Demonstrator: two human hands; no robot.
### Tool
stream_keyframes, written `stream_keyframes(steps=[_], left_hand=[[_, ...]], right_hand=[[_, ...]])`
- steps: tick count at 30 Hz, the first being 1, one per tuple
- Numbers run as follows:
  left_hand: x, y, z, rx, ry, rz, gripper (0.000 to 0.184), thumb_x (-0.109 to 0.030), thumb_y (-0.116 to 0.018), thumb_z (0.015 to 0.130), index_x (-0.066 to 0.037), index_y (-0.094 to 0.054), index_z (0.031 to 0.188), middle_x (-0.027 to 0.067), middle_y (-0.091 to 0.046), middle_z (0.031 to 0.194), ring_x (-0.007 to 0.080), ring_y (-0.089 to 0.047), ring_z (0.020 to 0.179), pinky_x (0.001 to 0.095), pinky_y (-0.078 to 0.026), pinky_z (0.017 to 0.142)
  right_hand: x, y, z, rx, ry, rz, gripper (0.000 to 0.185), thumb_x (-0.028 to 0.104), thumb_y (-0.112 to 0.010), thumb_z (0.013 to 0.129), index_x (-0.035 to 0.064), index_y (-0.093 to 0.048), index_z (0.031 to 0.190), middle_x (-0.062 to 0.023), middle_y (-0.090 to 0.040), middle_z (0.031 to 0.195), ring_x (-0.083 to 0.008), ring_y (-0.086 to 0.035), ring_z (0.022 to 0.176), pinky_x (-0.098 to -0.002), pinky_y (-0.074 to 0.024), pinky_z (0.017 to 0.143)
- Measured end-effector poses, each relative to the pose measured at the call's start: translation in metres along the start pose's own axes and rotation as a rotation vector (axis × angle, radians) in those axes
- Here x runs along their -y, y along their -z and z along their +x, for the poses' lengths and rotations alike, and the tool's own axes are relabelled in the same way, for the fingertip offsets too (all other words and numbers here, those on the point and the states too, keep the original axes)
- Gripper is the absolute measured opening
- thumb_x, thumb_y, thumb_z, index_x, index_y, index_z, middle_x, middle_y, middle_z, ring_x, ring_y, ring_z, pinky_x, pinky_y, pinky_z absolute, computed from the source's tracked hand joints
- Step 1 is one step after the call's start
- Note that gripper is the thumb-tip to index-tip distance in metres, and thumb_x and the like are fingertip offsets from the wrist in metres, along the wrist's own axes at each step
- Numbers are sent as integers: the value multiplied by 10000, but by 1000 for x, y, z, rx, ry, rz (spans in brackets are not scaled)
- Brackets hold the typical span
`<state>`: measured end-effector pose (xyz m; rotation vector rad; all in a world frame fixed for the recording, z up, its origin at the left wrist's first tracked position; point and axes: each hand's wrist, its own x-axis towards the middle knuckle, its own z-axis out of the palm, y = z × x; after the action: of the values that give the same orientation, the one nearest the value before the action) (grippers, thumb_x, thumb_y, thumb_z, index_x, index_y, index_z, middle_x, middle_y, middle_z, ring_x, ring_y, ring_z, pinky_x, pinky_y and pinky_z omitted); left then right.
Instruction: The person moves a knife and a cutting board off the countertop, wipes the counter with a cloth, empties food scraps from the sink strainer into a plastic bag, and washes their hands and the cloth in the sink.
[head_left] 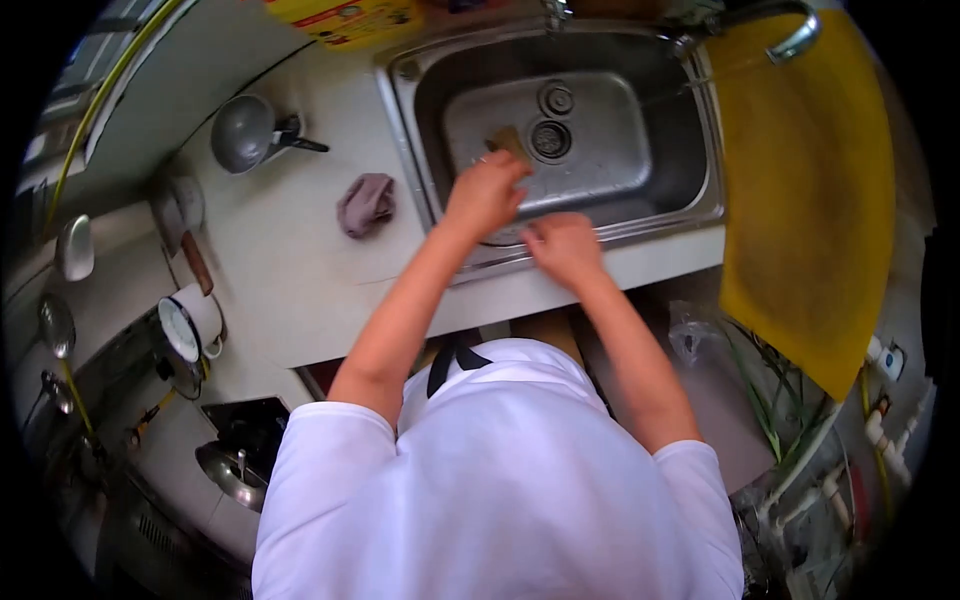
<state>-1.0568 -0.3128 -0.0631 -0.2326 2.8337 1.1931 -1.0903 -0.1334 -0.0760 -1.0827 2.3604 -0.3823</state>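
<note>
My left hand [487,190] reaches over the front left of the steel sink [670,215]. Its fingers are bent down onto a flat yellow-brown sponge [508,140], which sticks out past the fingertips beside the drain [550,138]. My right hand [565,248] is at the sink's front rim with its fingers curled in toward the left. Whatever lies under those fingers is hidden and slightly blurred. Left of the sink, a crumpled mauve cloth [367,205] lies on the white counter [300,260], apart from both hands.
A faucet [793,42] arches over the back right of the sink. Beside it hangs a yellow sheet [810,200]. On the counter stand a grey pan [243,133] and a white enamel pot [192,322]. Ladles [57,325] hang at far left; green leafy stalks [765,400] are low right.
</note>
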Motion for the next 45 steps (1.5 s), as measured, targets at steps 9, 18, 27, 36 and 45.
stream_keyframes(steps=[9, 18, 27, 36, 45], left_hand=[[27, 63, -93, -603, 236, 367, 461, -61, -697, 685, -97, -580, 1130, 107, -477, 1197, 312, -427, 1141, 426, -384, 935], [81, 49, -94, -567, 285, 373, 501, -194, -704, 710, -88, -541, 1172, 90, -494, 1173, 307, -439, 1114, 437, -363, 942], [84, 43, -89, -695, 270, 340, 492, -197, -686, 710, -57, -530, 1156, 132, -514, 1106, 324, -458, 1055, 443, -348, 929], [82, 52, -95, -763, 242, 167, 217, -78, -613, 797, -33, -570, 1004, 107, -577, 1008, 276, -529, 951, 379, -422, 844], [30, 74, -82, -714, 258, -1942, 264, -148, -387, 960, 4, -503, 1141, 139, -589, 1122, 237, -570, 1039, 391, -449, 944]], right_hand=[[-85, 20, 30, -243, -344, 245, 295, 173, -629, 776, 65, -644, 1051, -137, -612, 1057, -291, -607, 905, -386, -478, 813], [-97, 57, 95, -480, -317, 424, 274, 113, -620, 789, 69, -645, 1058, -97, -634, 1038, -205, -633, 906, -305, -491, 793], [-151, 137, 163, -415, -102, 793, 822, 92, -624, 801, 96, -135, 1461, -144, -370, 1406, -210, -548, 1078, -332, -452, 896], [-143, 201, 140, -513, -280, 1318, 794, 202, -619, 860, 76, -105, 1453, -108, -329, 1434, -247, -483, 1186, -362, -402, 949], [-91, 153, 78, -24, 27, 1745, 458, 244, -494, 939, 116, -373, 1363, -111, -561, 1222, -199, -608, 997, -320, -499, 829]])
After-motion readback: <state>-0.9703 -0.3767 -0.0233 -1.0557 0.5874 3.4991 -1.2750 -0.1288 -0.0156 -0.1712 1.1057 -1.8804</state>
